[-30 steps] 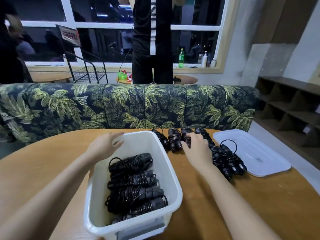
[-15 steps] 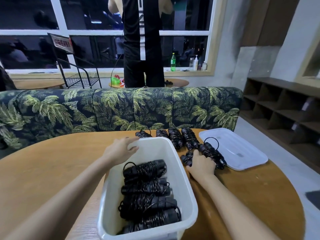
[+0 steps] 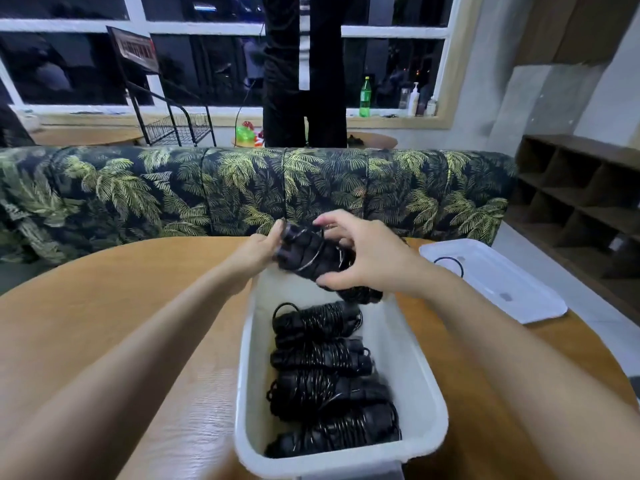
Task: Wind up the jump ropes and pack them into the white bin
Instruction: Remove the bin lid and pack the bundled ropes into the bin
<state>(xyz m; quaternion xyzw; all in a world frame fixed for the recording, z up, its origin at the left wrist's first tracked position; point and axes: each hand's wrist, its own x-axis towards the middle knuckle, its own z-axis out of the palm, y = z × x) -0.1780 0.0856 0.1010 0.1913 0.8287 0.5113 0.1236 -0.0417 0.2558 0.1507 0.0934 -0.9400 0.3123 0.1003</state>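
Four wound jump ropes lie stacked side by side in the near and middle part of the white bin, which stands on the round wooden desk. Only the far end has room left. Above that gap a dark bundle of wound rope hangs in the air. The left grip pinches one end, while the right grip is curled over the other with the thumb beneath. Motion blur hides how many ropes the bundle holds.

The likeliest trouble is a thin loop standing proud of the bundle, which could catch on the bin's far rim or on the loops rising from the packed ropes, letting the winding slacken on the way down. A bundle held only at its ends could also sag or shed a rope onto the desk.

Further right lies the bin's lid, and a black loop at its near edge suggests a rope yet to pack. Beyond are a palm-print sofa and a person standing at the window.
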